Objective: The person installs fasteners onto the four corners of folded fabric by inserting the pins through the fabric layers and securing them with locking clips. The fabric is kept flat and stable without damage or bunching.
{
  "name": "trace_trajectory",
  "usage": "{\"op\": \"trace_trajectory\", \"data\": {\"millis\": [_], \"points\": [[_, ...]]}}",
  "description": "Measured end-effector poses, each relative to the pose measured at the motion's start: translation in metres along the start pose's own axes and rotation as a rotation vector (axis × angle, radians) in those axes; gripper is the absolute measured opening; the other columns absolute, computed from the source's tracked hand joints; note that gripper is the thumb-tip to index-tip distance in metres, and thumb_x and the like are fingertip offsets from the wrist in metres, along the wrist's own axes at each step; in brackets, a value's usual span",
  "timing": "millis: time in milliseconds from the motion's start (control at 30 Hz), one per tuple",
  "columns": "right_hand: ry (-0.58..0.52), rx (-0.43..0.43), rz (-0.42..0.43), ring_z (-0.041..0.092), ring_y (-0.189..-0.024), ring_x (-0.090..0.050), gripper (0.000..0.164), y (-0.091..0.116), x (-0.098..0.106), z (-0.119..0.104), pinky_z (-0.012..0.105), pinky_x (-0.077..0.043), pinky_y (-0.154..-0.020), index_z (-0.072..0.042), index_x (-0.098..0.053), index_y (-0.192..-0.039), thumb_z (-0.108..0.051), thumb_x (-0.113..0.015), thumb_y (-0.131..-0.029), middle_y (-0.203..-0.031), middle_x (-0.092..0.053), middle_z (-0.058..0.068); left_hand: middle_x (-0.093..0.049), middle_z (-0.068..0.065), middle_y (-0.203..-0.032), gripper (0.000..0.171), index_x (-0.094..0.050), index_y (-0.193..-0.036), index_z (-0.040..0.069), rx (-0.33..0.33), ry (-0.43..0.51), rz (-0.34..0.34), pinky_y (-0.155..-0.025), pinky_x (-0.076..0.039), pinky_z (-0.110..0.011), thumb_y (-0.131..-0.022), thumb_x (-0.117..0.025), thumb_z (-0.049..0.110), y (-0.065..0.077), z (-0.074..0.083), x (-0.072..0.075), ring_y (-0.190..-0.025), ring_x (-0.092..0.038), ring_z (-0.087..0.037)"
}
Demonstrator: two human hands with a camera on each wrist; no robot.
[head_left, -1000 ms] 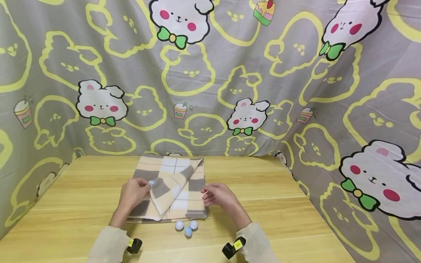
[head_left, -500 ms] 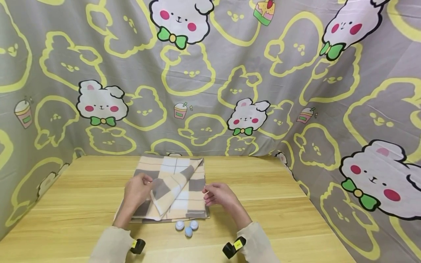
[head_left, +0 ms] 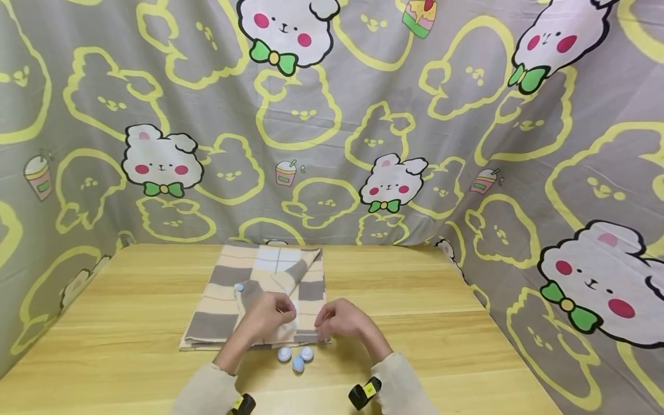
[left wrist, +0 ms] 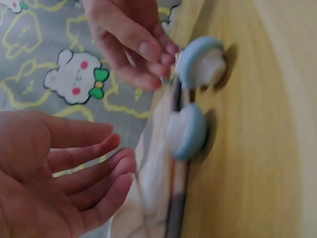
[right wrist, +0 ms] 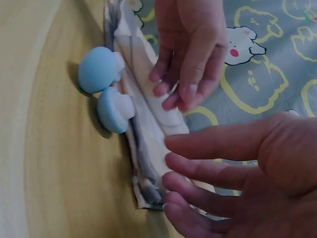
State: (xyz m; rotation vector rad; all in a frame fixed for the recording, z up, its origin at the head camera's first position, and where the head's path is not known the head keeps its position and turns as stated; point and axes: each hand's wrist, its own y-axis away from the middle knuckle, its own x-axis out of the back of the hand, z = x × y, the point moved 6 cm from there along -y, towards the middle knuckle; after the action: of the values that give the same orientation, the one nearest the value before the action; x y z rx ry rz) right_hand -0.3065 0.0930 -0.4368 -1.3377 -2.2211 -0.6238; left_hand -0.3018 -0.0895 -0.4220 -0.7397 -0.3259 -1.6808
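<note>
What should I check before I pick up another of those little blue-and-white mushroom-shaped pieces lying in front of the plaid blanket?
1. Left hand free: ok, it holds nothing.
2. Right hand free: ok, its fingers are apart and hold nothing.
3. Loose mushroom-shaped pieces at hand: ok, three lie on the wooden table by the blanket's near edge.
4. Fourth piece fastened: cannot tell; it sits at the left corner of the folded flap, but its grip isn't visible.
5. Flap unobstructed in the head view: not ok, the left hand hides part of it.
</note>
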Motion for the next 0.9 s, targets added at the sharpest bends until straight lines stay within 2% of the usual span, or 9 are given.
{"op": "trace_trajectory", "data": {"millis": [100,233,333,433,667,733,900], "points": [[0.061,-0.009,-0.023,0.012,-0.07,-0.053,0.022,0.001,-0.006,-0.002,0.025,-0.042,-0.065,-0.002,-0.07,-0.087,0.002,-0.079,-0.067,-0.075,-0.064,0.0,-0.072,-0.001,-0.076,0.006,-0.073,-0.081,0.007,-0.047,0.027,-0.102,-0.067,-0.047,-0.025,-0.087,-0.073,0.006,0.003,0.006,-0.01,-0.072,-0.06,-0.01],[0.117,-0.023,-0.011,0.015,-0.07,-0.052,0.03,0.002,-0.011,-0.003,0.026,-0.042,-0.063,-0.004,-0.067,-0.086,0.005,-0.083,-0.063,-0.076,-0.061,0.0,-0.074,-0.003,-0.078,0.004,-0.075,-0.085,0.006,-0.061,0.039,-0.192,-0.068,-0.048,-0.028,-0.088,-0.073,0.007,0.006,0.009,-0.018,-0.073,-0.061,-0.011],[0.125,-0.026,0.002,0.015,-0.068,-0.052,0.03,0.002,-0.012,-0.003,0.026,-0.041,-0.06,-0.004,-0.066,-0.085,0.009,-0.081,-0.063,-0.075,-0.061,0.001,-0.075,-0.003,-0.079,0.005,-0.075,-0.085,0.006,-0.049,0.027,-0.221,-0.069,-0.048,-0.03,-0.089,-0.073,0.009,0.008,0.009,-0.021,-0.074,-0.061,-0.012],[0.121,-0.022,0.027,0.015,-0.066,-0.053,0.021,0.002,-0.012,-0.002,0.026,-0.041,-0.058,-0.004,-0.068,-0.082,0.007,-0.077,-0.067,-0.073,-0.062,0.001,-0.075,-0.002,-0.08,0.006,-0.075,-0.085,0.007,-0.025,0.017,-0.236,-0.069,-0.048,-0.032,-0.089,-0.075,0.011,0.009,0.008,-0.024,-0.074,-0.061,-0.012],[0.041,0.009,0.122,0.015,-0.069,-0.055,0.001,-0.002,-0.006,0.0,0.028,-0.043,-0.06,-0.004,-0.072,-0.082,-0.005,-0.072,-0.081,-0.077,-0.068,0.008,-0.072,0.002,-0.078,0.007,-0.074,-0.086,0.012,-0.013,-0.012,-0.225,-0.067,-0.048,-0.031,-0.084,-0.08,0.016,0.008,0.008,-0.029,-0.072,-0.06,-0.011],[0.004,0.021,0.148,0.015,-0.068,-0.055,0.004,-0.003,-0.004,0.0,0.029,-0.043,-0.059,-0.004,-0.073,-0.083,-0.008,-0.073,-0.084,-0.08,-0.069,0.01,-0.071,0.002,-0.076,0.006,-0.075,-0.085,0.011,-0.02,-0.02,-0.195,-0.065,-0.047,-0.03,-0.084,-0.08,0.015,0.007,0.008,-0.03,-0.07,-0.06,-0.011],[-0.065,0.02,0.187,0.016,-0.067,-0.058,0.005,-0.006,0.0,-0.002,0.028,-0.045,-0.059,-0.008,-0.075,-0.084,-0.013,-0.074,-0.087,-0.078,-0.068,0.004,-0.072,0.004,-0.075,0.006,-0.078,-0.082,0.01,-0.04,-0.057,-0.08,-0.062,-0.045,-0.027,-0.087,-0.077,0.012,0.004,0.009,-0.027,-0.066,-0.057,-0.008]]}}
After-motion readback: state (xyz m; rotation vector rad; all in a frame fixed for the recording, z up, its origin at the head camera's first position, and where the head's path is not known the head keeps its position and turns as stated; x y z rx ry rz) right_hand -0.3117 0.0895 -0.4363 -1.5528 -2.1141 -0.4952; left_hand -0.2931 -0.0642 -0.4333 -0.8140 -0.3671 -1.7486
